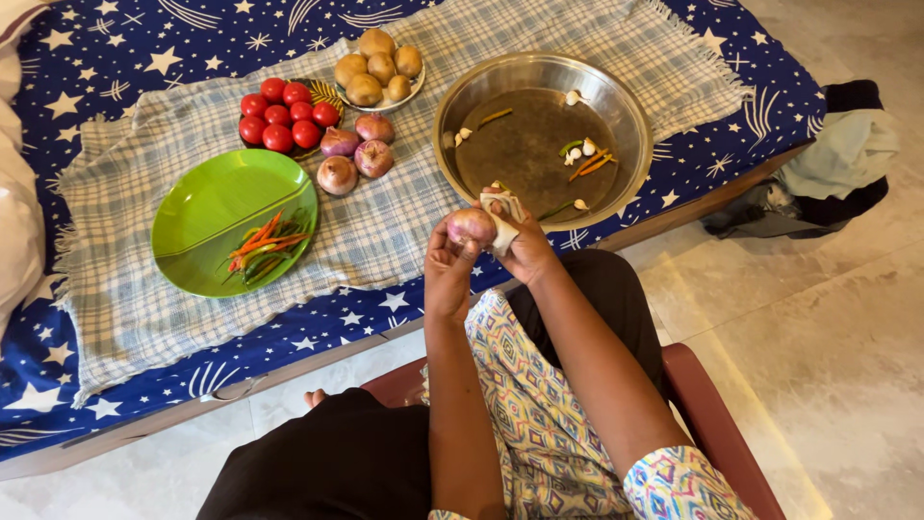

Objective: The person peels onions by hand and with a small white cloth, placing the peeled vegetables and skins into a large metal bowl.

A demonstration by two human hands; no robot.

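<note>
Both hands [486, 250] are up at the near edge of the bed [731, 125], with the steel pan [452, 106] right ahead. Its raised rim blocks a low reach forward, but the middle of the pan is mostly bare. To the left, the checked cloth [385, 231] gives an open lane between the pan and the green plate [192, 207]. Further back, three onions [354, 156], the tomatoes [284, 114] and the potatoes [377, 69] crowd together. Beyond them, bare cloth [539, 24] runs along the far side.
</note>
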